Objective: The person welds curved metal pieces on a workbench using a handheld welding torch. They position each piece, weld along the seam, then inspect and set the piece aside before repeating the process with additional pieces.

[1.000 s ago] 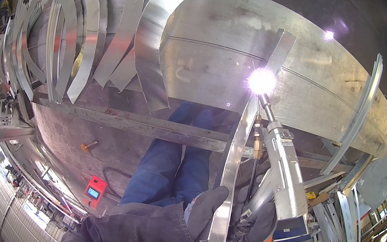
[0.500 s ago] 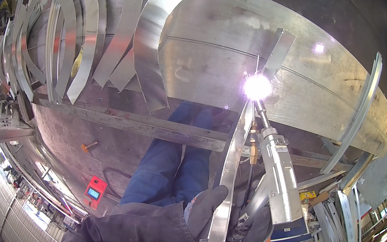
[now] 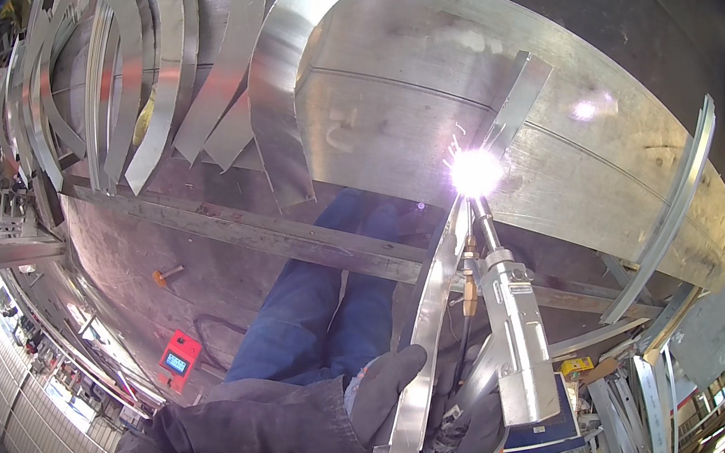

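A long shiny metal strip point(image 3: 427, 339) runs from near my body up to a blinding weld glow, with another stretch of strip point(image 3: 520, 100) beyond the glare. My left hand point(image 3: 387, 391), in a dark grey glove, is closed on the near end of this strip. My right hand point(image 3: 482, 432), gloved with an orange patch at the cuff, grips the welding gun point(image 3: 516, 329); the gun's body partly covers its fingers. The nozzle points up-left into the glow, which hides the tip and the seam. A thin brass-coloured wire guide point(image 3: 470, 285) runs beside the nozzle.
A broad sheet-metal plate point(image 3: 376, 135) lies beneath the strip. Curved metal strips point(image 3: 161, 70) stand on the left, and one leans on the right point(image 3: 673, 217). A steel bar point(image 3: 285, 241) crosses the table. A red box with a display point(image 3: 178, 360) sits lower left; loose offcuts point(image 3: 631, 435) lie right.
The weld glow and the gun's nozzle have moved slightly toward me and to the left along the strip. My left hand has hardly moved.
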Available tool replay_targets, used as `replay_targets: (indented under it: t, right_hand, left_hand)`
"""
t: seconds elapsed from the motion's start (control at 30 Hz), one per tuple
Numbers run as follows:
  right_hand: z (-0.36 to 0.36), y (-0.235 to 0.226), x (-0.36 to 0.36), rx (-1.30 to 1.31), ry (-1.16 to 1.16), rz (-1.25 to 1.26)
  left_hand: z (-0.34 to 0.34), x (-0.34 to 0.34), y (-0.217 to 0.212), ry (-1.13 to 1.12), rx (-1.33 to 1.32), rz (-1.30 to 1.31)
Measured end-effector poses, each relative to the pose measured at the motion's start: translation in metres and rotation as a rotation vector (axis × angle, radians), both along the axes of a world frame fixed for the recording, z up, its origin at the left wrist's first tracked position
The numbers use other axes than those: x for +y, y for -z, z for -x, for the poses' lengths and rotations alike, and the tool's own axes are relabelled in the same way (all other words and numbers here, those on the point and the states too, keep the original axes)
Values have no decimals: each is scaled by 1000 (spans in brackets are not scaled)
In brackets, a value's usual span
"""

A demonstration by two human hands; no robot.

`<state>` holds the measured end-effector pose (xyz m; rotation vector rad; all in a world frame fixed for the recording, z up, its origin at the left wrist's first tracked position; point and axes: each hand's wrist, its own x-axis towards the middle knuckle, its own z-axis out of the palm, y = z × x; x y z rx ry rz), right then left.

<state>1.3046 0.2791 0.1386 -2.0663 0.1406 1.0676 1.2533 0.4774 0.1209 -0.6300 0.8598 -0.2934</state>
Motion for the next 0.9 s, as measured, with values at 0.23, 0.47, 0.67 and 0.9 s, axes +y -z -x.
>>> replay_targets:
  t: [0.23, 0.47, 0.67, 0.9]
  right_hand:
    - [5, -6, -6, 17, 43, -25]
    - [-16, -36, 28, 278, 556, -463]
    - [-57, -12, -9, 836, 518, -1009]
    - [-37, -17, 27, 299, 612, -786]
  left_hand:
    - [11, -5, 11, 194, -12, -74]
    - [1, 1, -2, 479, 86, -268]
    - [3, 10, 1, 598, 131, -246]
    - [7, 4, -5, 490, 122, -142]
